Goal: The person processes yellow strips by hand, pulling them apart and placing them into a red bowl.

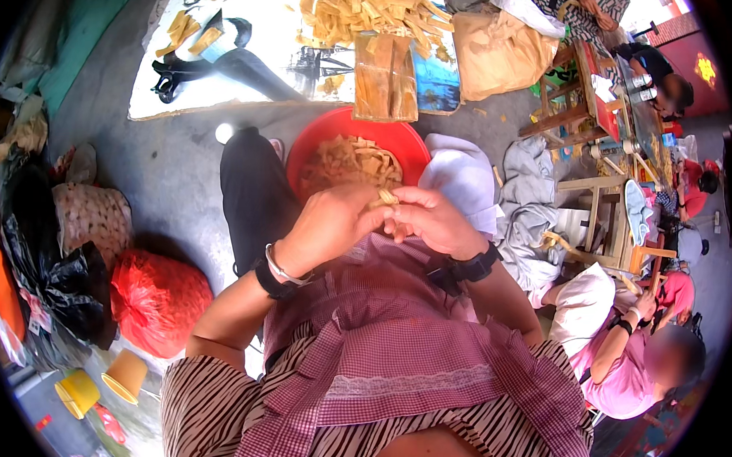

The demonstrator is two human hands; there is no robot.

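Observation:
Both my hands meet in front of my lap, above the near side of a red plastic basin (296, 146). Between their fingertips is a small folded piece of yellowish strip (387, 197), whose material I cannot settle. My left hand (334, 221) pinches it from the left, with a bangle and a black band at the wrist. My right hand (430, 217) holds it from the other side, its fingers curled. Many similar loose strips (353, 161) lie in the basin between my knees. A brown wooden board (385, 78) overlaps the basin's far rim.
Beyond the basin, a pile of strips (379, 7) lies on a printed sheet (253, 91). A tan sack (502, 50) stands to its right. Red (159, 304) and black (51, 263) plastic bags sit at left. Several people work at right, near a wooden chair (595, 216).

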